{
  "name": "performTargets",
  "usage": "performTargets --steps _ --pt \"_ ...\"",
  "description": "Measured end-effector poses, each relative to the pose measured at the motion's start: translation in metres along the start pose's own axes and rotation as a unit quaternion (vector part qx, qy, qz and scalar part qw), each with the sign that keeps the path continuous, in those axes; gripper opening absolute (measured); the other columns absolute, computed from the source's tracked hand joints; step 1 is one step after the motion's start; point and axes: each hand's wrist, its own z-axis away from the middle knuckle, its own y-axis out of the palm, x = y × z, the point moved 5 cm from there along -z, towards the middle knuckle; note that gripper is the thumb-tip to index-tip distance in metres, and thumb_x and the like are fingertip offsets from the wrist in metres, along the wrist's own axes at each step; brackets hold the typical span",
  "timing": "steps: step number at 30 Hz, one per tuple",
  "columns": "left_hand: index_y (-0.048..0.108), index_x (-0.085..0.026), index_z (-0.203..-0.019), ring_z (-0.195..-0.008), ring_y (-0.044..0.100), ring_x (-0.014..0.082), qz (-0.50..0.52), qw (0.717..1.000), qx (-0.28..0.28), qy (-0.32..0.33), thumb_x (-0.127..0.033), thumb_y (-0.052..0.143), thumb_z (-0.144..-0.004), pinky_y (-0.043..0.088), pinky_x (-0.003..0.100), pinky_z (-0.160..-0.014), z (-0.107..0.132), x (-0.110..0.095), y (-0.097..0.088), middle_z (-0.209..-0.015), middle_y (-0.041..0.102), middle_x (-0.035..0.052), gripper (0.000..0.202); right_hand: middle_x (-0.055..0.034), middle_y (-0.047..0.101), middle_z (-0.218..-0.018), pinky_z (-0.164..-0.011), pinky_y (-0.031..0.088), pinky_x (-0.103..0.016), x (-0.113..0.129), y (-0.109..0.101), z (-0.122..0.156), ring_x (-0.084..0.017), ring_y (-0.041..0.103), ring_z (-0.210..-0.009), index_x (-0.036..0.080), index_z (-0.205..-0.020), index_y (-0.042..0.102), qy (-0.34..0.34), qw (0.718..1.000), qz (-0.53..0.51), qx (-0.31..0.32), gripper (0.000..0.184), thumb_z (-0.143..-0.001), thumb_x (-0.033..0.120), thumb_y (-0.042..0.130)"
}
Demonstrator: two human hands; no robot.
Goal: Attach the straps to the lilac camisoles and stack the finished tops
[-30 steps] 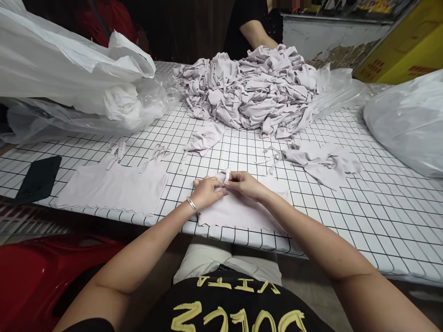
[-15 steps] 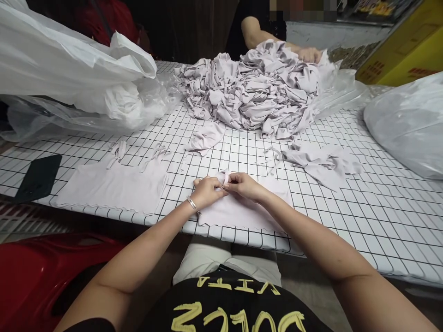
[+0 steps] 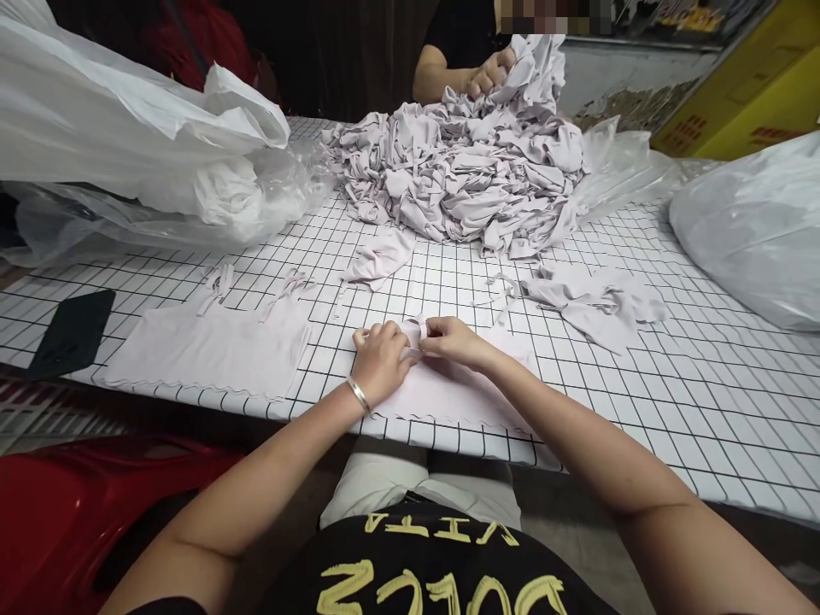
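A pale pink camisole top (image 3: 448,397) lies flat at the table's front edge, partly covered by my hands and forearm. My left hand (image 3: 383,354), with a silver bangle at the wrist, is closed on the top's upper left edge. My right hand (image 3: 452,339) pinches the strap (image 3: 421,329) of the same top, close beside the left fingers. To the left, a second camisole (image 3: 211,346) is spread out with its straps upward. A crumpled pink piece (image 3: 381,256) lies beyond my hands, and another loose top (image 3: 595,299) is to the right.
A large heap of pink garments (image 3: 467,179) covers the back of the grid-patterned tablecloth (image 3: 723,410). Across the table, a co-worker's hand (image 3: 490,75) lifts part of it. Plastic bags (image 3: 160,128) stand back left, another bag (image 3: 756,231) at right. A dark phone (image 3: 73,329) lies far left.
My left hand has shifted slightly left and turned knuckles-up, a little apart from my right. Across the table, the co-worker has raised a bunch of garments from the heap.
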Motion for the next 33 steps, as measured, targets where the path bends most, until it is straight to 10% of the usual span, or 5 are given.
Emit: performTargets --steps 3,6,12,33 --pt "0.059 -0.019 -0.12 -0.135 0.035 0.028 -0.081 0.988 -0.051 0.125 -0.029 0.053 -0.092 0.016 0.051 -0.112 0.03 -0.016 0.001 -0.144 0.046 0.0113 0.03 0.0019 0.058 -0.065 -0.056 0.038 -0.025 0.001 0.001 -0.004 -0.012 0.05 -0.06 0.019 -0.072 0.051 0.038 0.98 -0.197 0.013 0.021 -0.061 0.01 0.066" --pt "0.045 -0.023 -0.137 -0.144 0.022 0.0237 -0.077 0.968 0.032 0.235 -0.034 0.042 -0.098 0.014 0.048 -0.117 0.054 -0.02 0.019 -0.153 0.035 0.006 0.042 -0.0064 0.067 -0.08 -0.064 0.048 -0.028 0.006 0.001 -0.017 -0.016 0.06 -0.071 0.018 -0.076 0.05 0.108 0.93 -0.348 0.046 0.021 -0.065 0.006 0.063" --pt "0.03 -0.032 -0.148 -0.146 0.017 0.0268 -0.056 0.968 0.114 0.218 -0.049 0.035 -0.098 0.006 0.057 -0.117 0.06 -0.009 0.03 -0.156 0.028 0.0031 0.054 -0.0099 0.067 -0.085 -0.069 0.056 -0.03 0.012 -0.023 -0.074 -0.017 0.064 -0.075 0.017 -0.077 0.047 0.174 0.883 -0.435 -0.031 0.016 -0.074 0.002 0.051" --pt "0.001 -0.052 -0.148 -0.142 0.02 0.0425 -0.052 0.953 0.11 0.279 -0.056 0.036 -0.093 0.023 0.076 -0.102 0.052 0.003 0.054 -0.157 0.016 0.0004 0.064 0.0059 0.051 -0.055 -0.051 0.048 -0.024 0.003 -0.037 -0.087 -0.01 0.052 -0.049 0.023 -0.069 0.042 0.061 0.97 -0.168 -0.163 0.035 -0.059 0.005 0.07"
